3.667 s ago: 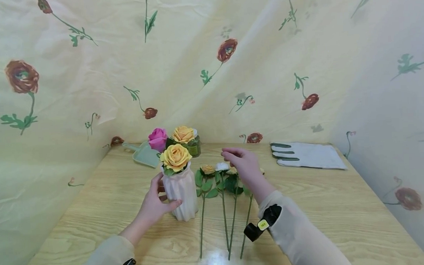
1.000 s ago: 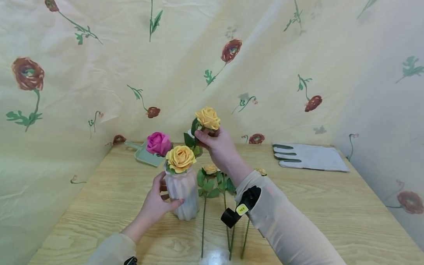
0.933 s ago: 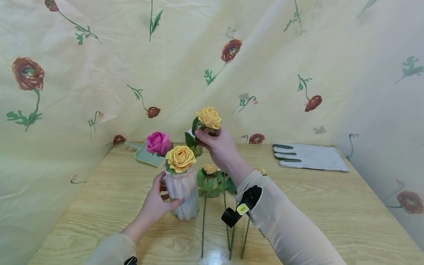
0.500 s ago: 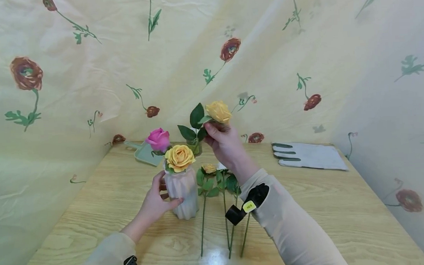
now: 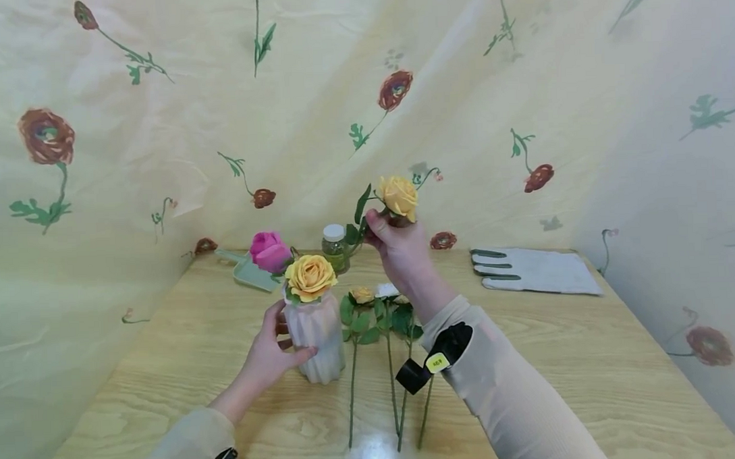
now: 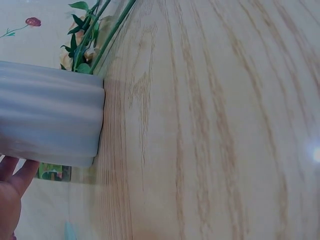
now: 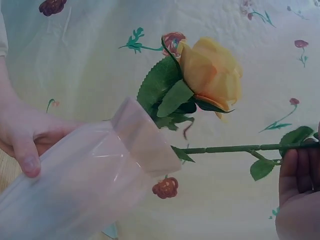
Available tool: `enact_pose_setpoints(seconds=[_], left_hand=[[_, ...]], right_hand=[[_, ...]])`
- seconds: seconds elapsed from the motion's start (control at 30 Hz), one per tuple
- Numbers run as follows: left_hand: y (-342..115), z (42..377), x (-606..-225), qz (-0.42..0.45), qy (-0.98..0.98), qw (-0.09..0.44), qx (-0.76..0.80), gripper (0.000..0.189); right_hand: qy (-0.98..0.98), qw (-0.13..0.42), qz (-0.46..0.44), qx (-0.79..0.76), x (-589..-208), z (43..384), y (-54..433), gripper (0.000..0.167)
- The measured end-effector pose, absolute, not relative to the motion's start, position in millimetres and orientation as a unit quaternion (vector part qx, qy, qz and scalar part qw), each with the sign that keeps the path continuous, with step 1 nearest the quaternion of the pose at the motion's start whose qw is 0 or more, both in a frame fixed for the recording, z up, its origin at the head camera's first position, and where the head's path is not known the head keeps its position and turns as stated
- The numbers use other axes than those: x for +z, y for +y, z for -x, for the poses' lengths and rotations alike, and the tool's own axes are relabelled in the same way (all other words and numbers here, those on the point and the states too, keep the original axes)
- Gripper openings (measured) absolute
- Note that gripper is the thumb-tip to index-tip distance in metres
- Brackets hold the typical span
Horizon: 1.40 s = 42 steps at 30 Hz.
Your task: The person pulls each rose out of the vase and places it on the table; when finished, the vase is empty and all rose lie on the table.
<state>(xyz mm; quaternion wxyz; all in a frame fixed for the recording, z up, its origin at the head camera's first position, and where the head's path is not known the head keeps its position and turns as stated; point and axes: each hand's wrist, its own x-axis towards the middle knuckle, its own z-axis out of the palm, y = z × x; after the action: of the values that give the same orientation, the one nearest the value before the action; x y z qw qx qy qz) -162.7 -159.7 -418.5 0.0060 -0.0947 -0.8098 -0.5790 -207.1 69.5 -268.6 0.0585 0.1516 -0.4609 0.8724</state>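
Note:
In the head view my left hand grips a pale ribbed vase from the left, thumb across its front. A pink rose and a yellow rose stand in the vase. My right hand pinches another yellow rose just below its bloom, up and right of the vase. In the right wrist view its green stem runs from my fingers to the vase's mouth; the stem's lower end is hidden. The left wrist view shows the vase's base and my left fingertips.
Several rose stems lie on the wooden table right of the vase, with a yellow bloom and a white bloom among them. Behind stand a white-lidded jar and a green dustpan. A grey-white glove lies at the back right.
At 3.7 seconds ago my right hand was free and this yellow rose stood in the vase. Since then I took hold of it, and it has moved right and up. My left hand stays put.

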Motion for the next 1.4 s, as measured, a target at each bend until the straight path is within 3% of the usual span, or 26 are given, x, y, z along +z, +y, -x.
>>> enact_pose_setpoints(seconds=[0.33,1.4], left_hand=[[-160.0,165.6,-422.8,0.087,-0.816,0.004,-0.571,0.096],[-159.2,164.8,-421.3,0.084,-0.819,0.001,-0.568,0.097]], right_hand=[[-0.381,0.117,-0.114,0.91,-265.9,207.8,92.8,0.018],[-0.23,0.141,0.018,0.963,-308.3,212.4,184.2,0.017]])
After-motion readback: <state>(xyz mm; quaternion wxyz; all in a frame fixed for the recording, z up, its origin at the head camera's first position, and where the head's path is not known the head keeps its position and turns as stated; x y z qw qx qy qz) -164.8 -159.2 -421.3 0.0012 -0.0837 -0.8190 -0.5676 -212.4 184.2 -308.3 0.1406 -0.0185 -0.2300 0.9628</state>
